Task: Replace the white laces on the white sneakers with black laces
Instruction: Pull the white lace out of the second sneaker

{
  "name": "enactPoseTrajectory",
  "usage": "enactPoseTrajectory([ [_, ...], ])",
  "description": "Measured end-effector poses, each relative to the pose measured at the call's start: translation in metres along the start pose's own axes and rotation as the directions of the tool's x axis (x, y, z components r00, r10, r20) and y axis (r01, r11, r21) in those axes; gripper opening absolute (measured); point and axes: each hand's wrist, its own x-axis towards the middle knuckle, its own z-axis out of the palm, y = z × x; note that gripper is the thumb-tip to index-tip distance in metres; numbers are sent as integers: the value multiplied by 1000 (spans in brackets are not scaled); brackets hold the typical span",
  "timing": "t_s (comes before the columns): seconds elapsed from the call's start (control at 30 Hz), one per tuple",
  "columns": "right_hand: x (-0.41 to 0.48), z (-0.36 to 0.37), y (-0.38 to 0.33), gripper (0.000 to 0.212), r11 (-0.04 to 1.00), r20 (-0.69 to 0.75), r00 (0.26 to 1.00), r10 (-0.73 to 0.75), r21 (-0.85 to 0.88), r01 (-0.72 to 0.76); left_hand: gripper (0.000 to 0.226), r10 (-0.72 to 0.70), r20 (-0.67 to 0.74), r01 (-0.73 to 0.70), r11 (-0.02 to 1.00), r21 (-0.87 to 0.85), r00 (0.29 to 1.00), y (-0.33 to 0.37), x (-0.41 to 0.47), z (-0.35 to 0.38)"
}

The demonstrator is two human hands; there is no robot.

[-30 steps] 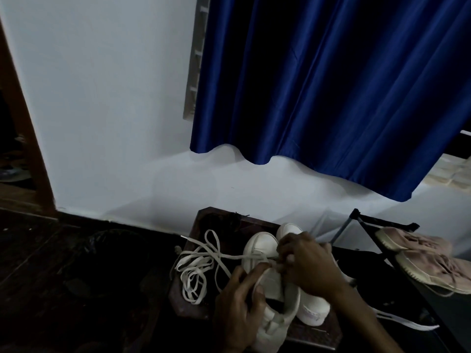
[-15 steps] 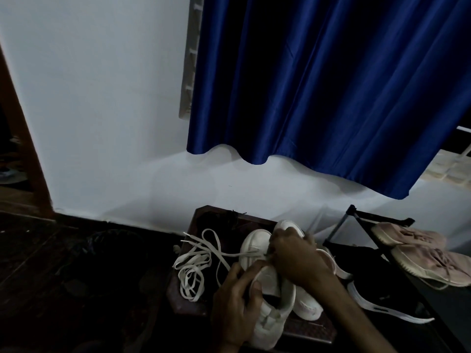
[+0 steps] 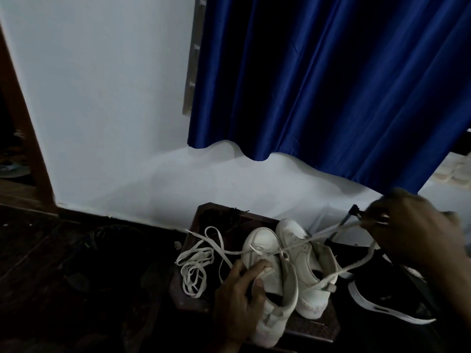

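Note:
Two white sneakers stand side by side on a small dark wooden stool (image 3: 313, 329). My left hand (image 3: 239, 296) grips the left sneaker (image 3: 270, 281) at its side. My right hand (image 3: 413, 233), blurred, is raised to the right and pinches a white lace (image 3: 328, 231) stretched taut from the left sneaker's eyelets across the right sneaker (image 3: 303, 261). Another loose white lace (image 3: 196, 261) lies in a heap on the stool's left part. A dark tangle, perhaps black laces (image 3: 224, 215), lies at the stool's far edge.
A black shoe with a white sole (image 3: 387, 299) lies right of the stool. A white wall and a blue curtain (image 3: 331, 85) rise behind. Dark floor spreads to the left, with a wooden door frame (image 3: 23, 128) at the far left.
My right hand has moved from over the sneakers up and to the right, drawing the white lace out of the left sneaker. My left hand keeps its hold on that sneaker.

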Motion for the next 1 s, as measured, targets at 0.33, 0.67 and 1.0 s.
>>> enactPoseTrajectory([
  [0.33,2,86,-98,26,933,170,917,-361,75,353,37,0,-20,0,1000,-9,1000,1,-1,2],
  [0.67,-15,100,-100,18,917,153,926,-346,-151,368,36,-10,-61,9,1000,-8,998,-1,-2,4],
  [1.0,29,47,-39,10,994,-32,997,-74,82,76,38,-6,-67,-1,994,-109,998,1,-3,0],
])
